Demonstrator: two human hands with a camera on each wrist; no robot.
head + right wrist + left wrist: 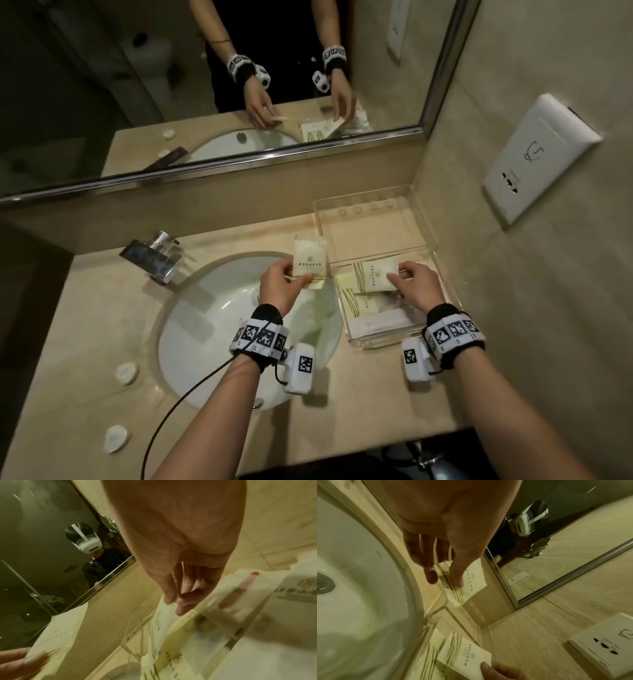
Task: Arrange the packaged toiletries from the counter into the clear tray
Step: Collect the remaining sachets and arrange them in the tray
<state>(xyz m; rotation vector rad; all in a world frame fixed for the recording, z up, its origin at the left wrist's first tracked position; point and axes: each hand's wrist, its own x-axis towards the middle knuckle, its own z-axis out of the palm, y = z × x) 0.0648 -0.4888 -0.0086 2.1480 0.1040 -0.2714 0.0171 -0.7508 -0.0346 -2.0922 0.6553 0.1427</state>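
In the head view my left hand [294, 277] pinches a cream sachet [310, 260] with a gold flower logo, held over the sink's rim just left of the clear tray [370, 229]. The left wrist view shows thumb and fingers of that left hand [447, 580] on the striped end of the sachet [471, 577]. My right hand [395, 277] pinches a second sachet [375, 275] inside the tray's front compartment, above another striped sachet [356, 303] and white packets [380, 322]. The right wrist view shows my right hand [175, 604] gripping the edge of its sachet [163, 616]. The tray's back compartment holds nothing.
A white sink basin [219, 322] and chrome faucet [154, 257] lie left of the tray. Two small round white items [126, 372] [116, 438] sit on the beige counter at the left. A mirror runs behind, and a wall socket [541, 154] is on the right wall.
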